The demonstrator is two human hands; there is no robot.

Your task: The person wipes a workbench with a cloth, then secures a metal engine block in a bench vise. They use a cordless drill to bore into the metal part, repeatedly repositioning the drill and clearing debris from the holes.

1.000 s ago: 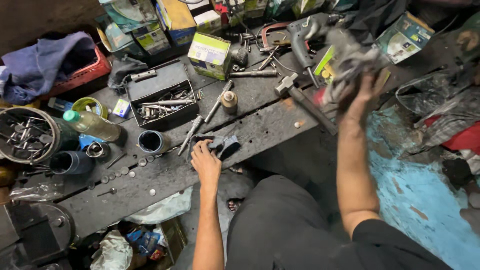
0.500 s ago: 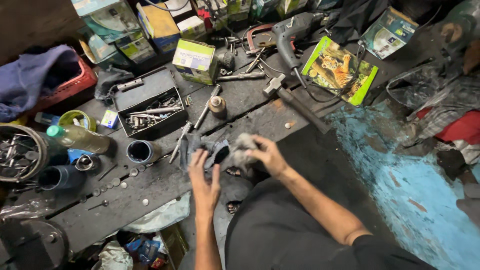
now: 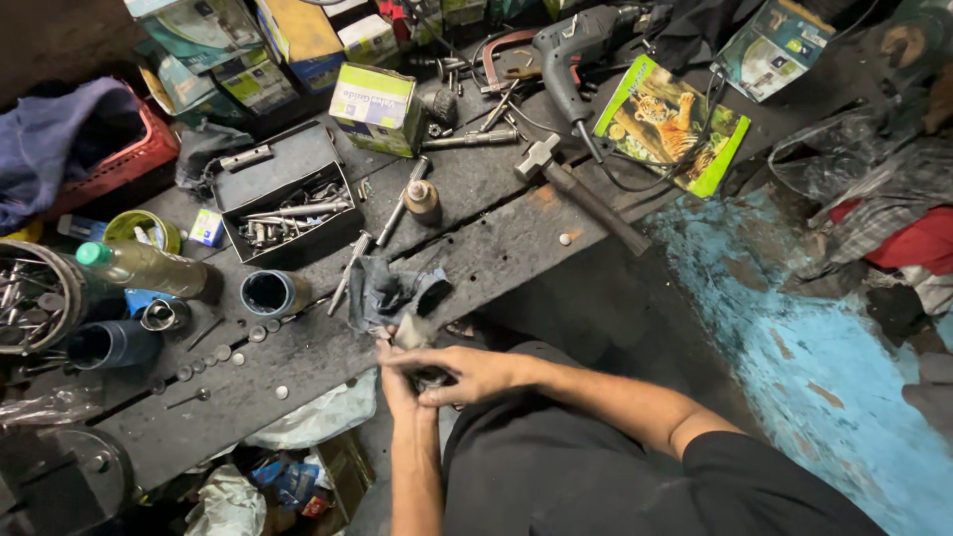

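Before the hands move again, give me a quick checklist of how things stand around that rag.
1. Both hands together at the bench edge: ok, left hand and right hand meet there.
2. Grip on the small dark part: cannot tell, fingers hide it.
3. Rag on the bench: ok, crumpled just beyond the hands, near end at the fingertips.
4. Hammer apart from the hands: ok.
5. Open cup upright: ok, left of the rag.
6. Small round pieces loose on the bench: not ok, scattered.
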